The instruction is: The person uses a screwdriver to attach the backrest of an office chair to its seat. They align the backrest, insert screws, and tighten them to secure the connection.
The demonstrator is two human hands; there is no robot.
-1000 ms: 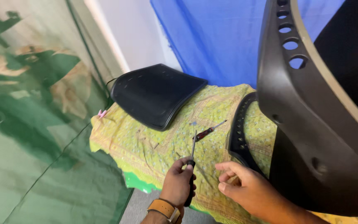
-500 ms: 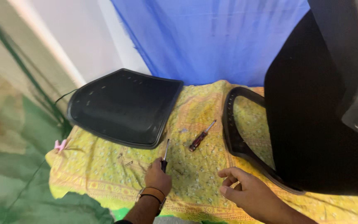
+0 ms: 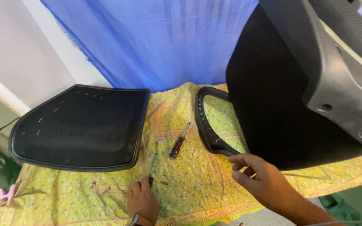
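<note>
Nearest you, your left hand (image 3: 142,201) sits low on the yellow cloth (image 3: 197,184), fingers (image 3: 137,188) curled shut around the dark handle of a screwdriver (image 3: 152,166), whose thin shaft points away from you towards the seat pan (image 3: 80,125). It looks like the tool stage of a chair build: driver in hand, nothing being fastened yet. Just left of that hand, loose screws (image 3: 104,191) lie on the cloth, close by but not touching your fingers.

Your right hand (image 3: 258,178) comes in from the lower right, forearm angled across the table edge, palm down. Its fingers are spread and lightly bent, holding nothing, with the tips hovering just beside the lower end of the black armrest loop (image 3: 208,125) and the bottom edge of the chair back (image 3: 281,96). I can't tell whether a fingertip touches the loop.

Judging from this, the next move calls for a steady grip on a part with the free hand and a screw picked up before the driver can do any work.

Further out, a second screwdriver (image 3: 179,142) with a red handle lies untouched between the seat pan and the loop. Beyond hangs a blue sheet (image 3: 156,42).
</note>
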